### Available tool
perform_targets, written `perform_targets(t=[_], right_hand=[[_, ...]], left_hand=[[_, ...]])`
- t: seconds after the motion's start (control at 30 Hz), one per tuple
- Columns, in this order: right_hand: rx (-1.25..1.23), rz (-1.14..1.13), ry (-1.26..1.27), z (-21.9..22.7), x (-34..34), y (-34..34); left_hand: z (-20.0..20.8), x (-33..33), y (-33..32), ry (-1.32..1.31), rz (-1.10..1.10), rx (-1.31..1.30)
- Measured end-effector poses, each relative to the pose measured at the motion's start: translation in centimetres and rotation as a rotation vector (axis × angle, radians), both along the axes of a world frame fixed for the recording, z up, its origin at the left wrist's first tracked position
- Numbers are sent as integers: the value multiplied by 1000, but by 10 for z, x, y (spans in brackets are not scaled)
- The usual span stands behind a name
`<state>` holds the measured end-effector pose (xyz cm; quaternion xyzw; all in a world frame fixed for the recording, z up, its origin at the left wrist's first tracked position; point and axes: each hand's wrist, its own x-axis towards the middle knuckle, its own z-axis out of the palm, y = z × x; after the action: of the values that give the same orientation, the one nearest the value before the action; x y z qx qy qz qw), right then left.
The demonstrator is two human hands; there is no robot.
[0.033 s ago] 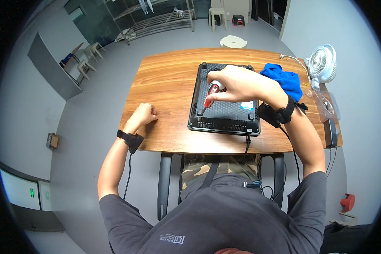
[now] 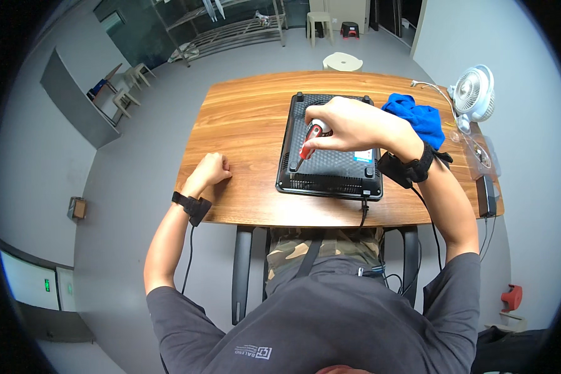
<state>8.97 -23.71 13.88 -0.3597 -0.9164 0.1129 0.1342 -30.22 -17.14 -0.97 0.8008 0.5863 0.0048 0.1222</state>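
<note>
1. The right hand (image 2: pixel 343 124) is clamped around a red and black screwdriver (image 2: pixel 306 149), holding it from above; the tool is tilted, its tip pointing down to the near left corner of the black appliance (image 2: pixel 333 169); whether the tip sits inside a screw, I cannot tell.
2. The left hand (image 2: pixel 213 168) rests on the wooden table (image 2: pixel 249 140), well apart from the appliance; its fingers are curled together in a loose fist; I see nothing held there, but the inside of the fist is hidden.
3. The appliance lies flat on the table, its vented face with small feet turned up; its cord (image 2: pixel 364 213) hangs over the near edge; a blue cloth (image 2: pixel 417 118) is just beside, on the right.
4. The screwdriver should be light and stiff; its thick handle is the good place to hold, not the thin shaft.
5. The appliance is probably stiff and moderately heavy; its smooth rim may be slippery, so better to take it by 2 opposite sides; the vent bars may be fragile; the cord should be flexible.
</note>
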Motion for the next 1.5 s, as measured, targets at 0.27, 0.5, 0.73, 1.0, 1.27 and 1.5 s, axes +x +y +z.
perform_targets(t=[0.27,0.5,0.73,1.0,1.27,1.5], right_hand=[[-34,-17,27,-5,8,-3],[-20,-42,115,-6,24,-3],[9,-116,194,-3,49,-12],[50,-206,262,-8,82,-24],[64,-253,303,1,100,-35],[127,-276,326,0,110,-41]], left_hand=[[-18,-1,8,44,-68,-2],[24,55,-5,-291,-132,-159],[34,128,2,-870,-120,-471],[34,175,0,-1117,-32,-680],[23,201,-6,-1216,-33,-790],[10,209,-2,-1416,-41,-867]])
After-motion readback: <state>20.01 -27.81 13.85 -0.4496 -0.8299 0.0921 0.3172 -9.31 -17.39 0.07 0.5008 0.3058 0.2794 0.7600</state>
